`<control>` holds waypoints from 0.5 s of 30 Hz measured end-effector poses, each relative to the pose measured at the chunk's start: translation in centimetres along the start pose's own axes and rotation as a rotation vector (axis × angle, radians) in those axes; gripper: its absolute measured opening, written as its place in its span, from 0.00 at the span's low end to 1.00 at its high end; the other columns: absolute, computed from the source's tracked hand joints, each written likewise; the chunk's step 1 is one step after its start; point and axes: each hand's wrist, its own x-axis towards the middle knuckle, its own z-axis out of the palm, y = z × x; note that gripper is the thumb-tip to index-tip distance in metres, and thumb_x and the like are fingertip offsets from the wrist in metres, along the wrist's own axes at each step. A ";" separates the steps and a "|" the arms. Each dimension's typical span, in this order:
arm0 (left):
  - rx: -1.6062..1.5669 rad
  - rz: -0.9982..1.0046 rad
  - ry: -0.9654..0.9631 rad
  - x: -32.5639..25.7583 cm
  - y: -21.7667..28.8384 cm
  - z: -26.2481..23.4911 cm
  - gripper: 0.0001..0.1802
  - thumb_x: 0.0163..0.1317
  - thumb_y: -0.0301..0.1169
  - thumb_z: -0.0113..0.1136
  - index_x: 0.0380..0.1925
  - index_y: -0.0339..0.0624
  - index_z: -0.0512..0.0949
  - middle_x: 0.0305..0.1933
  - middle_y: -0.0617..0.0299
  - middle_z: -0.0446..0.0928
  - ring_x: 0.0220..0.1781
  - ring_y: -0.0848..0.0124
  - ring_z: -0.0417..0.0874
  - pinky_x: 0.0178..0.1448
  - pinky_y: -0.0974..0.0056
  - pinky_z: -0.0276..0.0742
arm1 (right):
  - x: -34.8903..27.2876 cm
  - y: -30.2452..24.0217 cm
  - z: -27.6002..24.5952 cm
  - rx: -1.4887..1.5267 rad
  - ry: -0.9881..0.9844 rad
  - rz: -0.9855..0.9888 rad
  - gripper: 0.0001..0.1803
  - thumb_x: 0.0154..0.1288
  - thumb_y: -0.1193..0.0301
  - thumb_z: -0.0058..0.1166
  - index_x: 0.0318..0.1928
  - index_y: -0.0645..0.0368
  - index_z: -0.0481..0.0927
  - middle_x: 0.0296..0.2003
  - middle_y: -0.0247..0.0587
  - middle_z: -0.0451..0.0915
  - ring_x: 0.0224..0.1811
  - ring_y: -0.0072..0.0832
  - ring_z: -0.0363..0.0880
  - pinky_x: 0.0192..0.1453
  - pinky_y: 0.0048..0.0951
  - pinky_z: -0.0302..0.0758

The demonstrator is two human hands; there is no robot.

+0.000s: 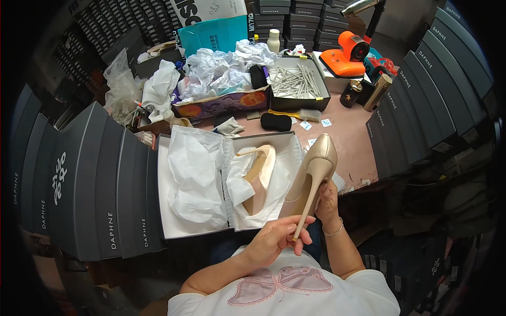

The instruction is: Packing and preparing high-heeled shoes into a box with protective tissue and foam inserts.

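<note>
A metallic gold high-heeled shoe is held up over the right end of an open shoebox, toe pointing away from me and the long thin heel slanting down toward me. My right hand grips its right side; some of those fingers are hidden behind the shoe. At the heel's lower end, my left hand has its fingers closed around the slim stem. A matching shoe lies on its side in the box, partly wrapped in white tissue. More tissue paper is spread over the box's left half.
Stacked dark shoeboxes stand close on the left and right. Behind are a carton of crumpled paper, a box of pale sticks, a yellow-handled brush, a black oval pad and an orange device.
</note>
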 end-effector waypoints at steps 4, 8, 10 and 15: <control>-0.044 -0.023 0.003 -0.4 0.0 -0.1 0.26 0.73 0.33 0.42 0.66 0.28 0.60 0.40 0.54 0.78 0.31 0.74 0.77 0.41 0.69 0.73 | 0.1 0.3 -0.2 -0.007 -0.009 0.016 0.36 0.67 0.43 0.51 0.56 0.67 0.72 0.39 0.29 0.77 0.34 0.11 0.66 0.39 0.13 0.63; -0.057 -0.018 -0.022 -0.7 0.0 0.1 0.27 0.71 0.27 0.42 0.69 0.30 0.56 0.41 0.57 0.75 0.31 0.77 0.74 0.41 0.72 0.71 | 0.1 0.1 0.2 -0.035 0.013 -0.010 0.35 0.67 0.44 0.51 0.55 0.66 0.73 0.36 0.27 0.75 0.30 0.10 0.62 0.36 0.12 0.60; -0.071 -0.008 -0.040 -0.7 -0.2 0.1 0.28 0.71 0.26 0.41 0.70 0.32 0.55 0.42 0.59 0.74 0.32 0.78 0.73 0.40 0.73 0.70 | 0.1 0.1 0.0 -0.046 0.011 -0.006 0.35 0.67 0.44 0.51 0.55 0.66 0.73 0.36 0.27 0.75 0.30 0.10 0.62 0.35 0.12 0.60; -0.122 -0.022 -0.056 -0.8 -0.3 0.2 0.29 0.71 0.26 0.41 0.71 0.32 0.52 0.44 0.60 0.73 0.33 0.78 0.72 0.41 0.73 0.70 | 0.2 0.0 -0.1 -0.048 -0.003 -0.017 0.35 0.67 0.43 0.51 0.54 0.66 0.73 0.36 0.28 0.76 0.30 0.10 0.63 0.36 0.13 0.61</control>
